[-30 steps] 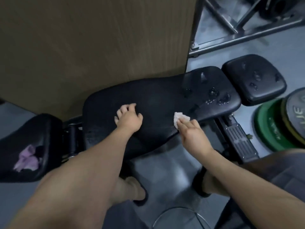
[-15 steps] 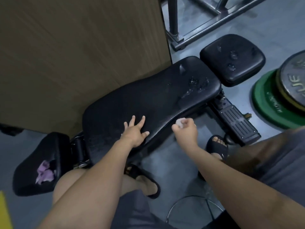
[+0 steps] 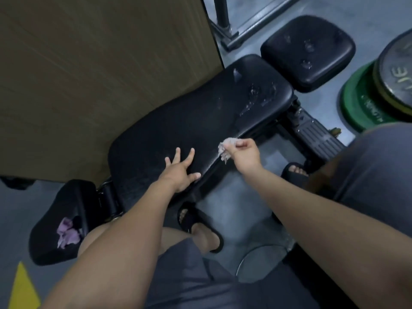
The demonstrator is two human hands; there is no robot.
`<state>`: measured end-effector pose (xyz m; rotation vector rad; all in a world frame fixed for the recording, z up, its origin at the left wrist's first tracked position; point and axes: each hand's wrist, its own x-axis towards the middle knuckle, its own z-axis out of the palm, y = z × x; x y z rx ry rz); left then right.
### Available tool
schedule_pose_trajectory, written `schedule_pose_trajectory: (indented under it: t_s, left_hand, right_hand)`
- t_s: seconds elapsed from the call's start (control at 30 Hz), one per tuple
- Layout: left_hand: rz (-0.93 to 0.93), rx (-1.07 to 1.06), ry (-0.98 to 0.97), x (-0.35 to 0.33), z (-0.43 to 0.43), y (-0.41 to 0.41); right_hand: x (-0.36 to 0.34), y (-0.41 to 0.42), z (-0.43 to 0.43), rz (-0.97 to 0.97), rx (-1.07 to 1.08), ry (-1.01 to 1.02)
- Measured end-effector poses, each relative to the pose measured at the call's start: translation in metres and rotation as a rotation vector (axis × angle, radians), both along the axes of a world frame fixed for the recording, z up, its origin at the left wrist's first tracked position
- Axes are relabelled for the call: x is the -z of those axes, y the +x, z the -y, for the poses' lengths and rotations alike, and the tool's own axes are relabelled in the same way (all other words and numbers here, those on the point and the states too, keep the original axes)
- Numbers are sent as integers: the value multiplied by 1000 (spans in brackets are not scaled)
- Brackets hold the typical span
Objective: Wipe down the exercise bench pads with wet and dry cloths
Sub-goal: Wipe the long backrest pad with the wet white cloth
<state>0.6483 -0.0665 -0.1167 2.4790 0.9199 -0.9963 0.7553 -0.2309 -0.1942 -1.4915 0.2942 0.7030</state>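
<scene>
A left hand (image 3: 181,172) rests flat, fingers spread, on the long bench pad (image 3: 189,121) while the right hand (image 3: 246,152) pinches a white cloth (image 3: 226,148) at its near edge, with the water droplets (image 3: 258,97) at the cloth's one o'clock likely wiped next.

Your long pad (image 3: 189,121) is black, streaked with pale wet glints toward two o'clock. The small cloth (image 3: 225,148) at its five o'clock edge is whitish; the crumpled cloth (image 3: 66,233) at eight o'clock, lilac. At three o'clock the weight plate (image 3: 354,108) is green; the panel (image 3: 100,74) is wood-grained brown.
</scene>
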Motion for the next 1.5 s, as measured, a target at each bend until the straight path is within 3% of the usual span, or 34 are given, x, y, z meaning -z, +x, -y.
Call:
schedule_pose_trajectory:
  t_s: [0.3, 0.5, 0.73, 0.87, 1.03, 1.2, 1.5]
  left_hand:
    - [-25, 31, 20, 4, -2, 0]
    - [-10, 7, 1, 6, -1, 0]
    - [-16, 5, 10, 10, -3, -1]
    - [1, -15, -65, 6, -3, -4]
    - [-41, 0, -170, -5, -16, -6]
    - [-44, -10, -150, -7, -10, -5]
    - [-16, -15, -130, -6, -8, -7]
  right_hand:
    - [0, -14, -18, -28, 166, -137]
    - [4, -13, -13, 126, -24, -241]
    - [-5, 15, -22, 12, -71, -373]
    - [2, -19, -27, 93, -71, -302]
    - [5, -74, -31, 53, -295, -202]
    - [1, -16, -18, 42, -28, -168]
    - [17, -45, -25, 48, 0, -43]
